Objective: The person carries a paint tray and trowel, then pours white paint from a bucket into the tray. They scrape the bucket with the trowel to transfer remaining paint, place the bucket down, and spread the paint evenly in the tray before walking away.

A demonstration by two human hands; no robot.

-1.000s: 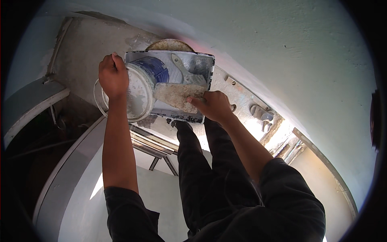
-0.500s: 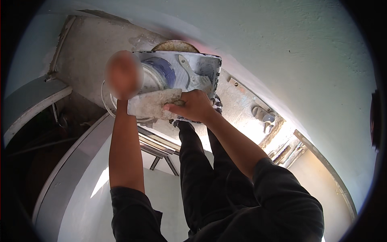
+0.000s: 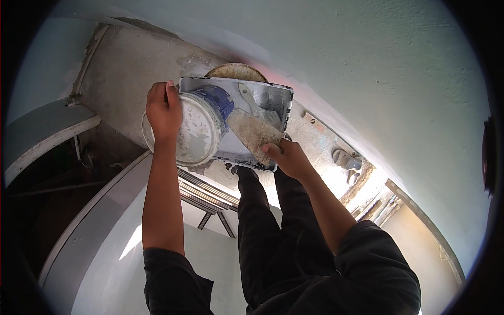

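Rising along the right, a pale green wall (image 3: 367,79) borders the concrete floor (image 3: 136,63). Over that floor is a rectangular paint tray (image 3: 273,94), its rim blotched black. A tilted paint bucket (image 3: 197,126) with a blue-patterned side overlaps the tray's left part, its round pale face toward the camera. The left hand (image 3: 164,110) grasps the bucket's left edge with curled fingers; whether rim or handle, I cannot tell. Behind the tray shows a stained round disc (image 3: 239,70). Above the tray, the right hand (image 3: 290,159) clasps a crusted scraper (image 3: 252,131), blade pointing toward the bucket. A flat paintbrush (image 3: 257,107) lies in the tray, partly behind the blade.
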